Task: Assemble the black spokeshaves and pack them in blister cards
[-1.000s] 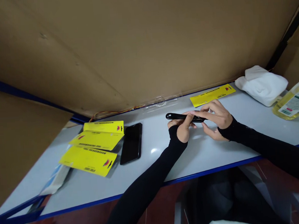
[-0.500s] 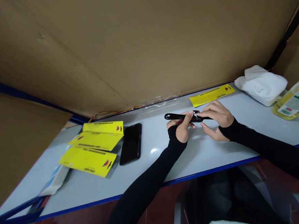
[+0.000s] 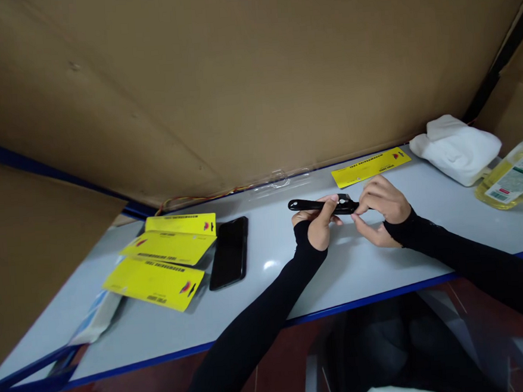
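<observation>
A slim black tool [image 3: 309, 204] with a small light part near its right end is held level just above the white table [image 3: 267, 279]. My left hand [image 3: 319, 223] grips its middle from below. My right hand [image 3: 379, 208] pinches the tool's right end with curled fingers. Both arms wear black sleeves that leave the fingers bare. Whether the right end is a blade or a cap cannot be told.
A black phone [image 3: 229, 251] lies left of my hands beside three yellow cards [image 3: 165, 259]. Another yellow card [image 3: 370, 165] and clear plastic packaging [image 3: 280, 180] lie at the back. A white cloth [image 3: 457, 146] and an oil bottle [image 3: 511, 181] are at right. Cardboard walls the back.
My right hand's fingers have curled in and drawn back to the tool's right end, baring a small light part there. The left hand and tool have barely moved.
</observation>
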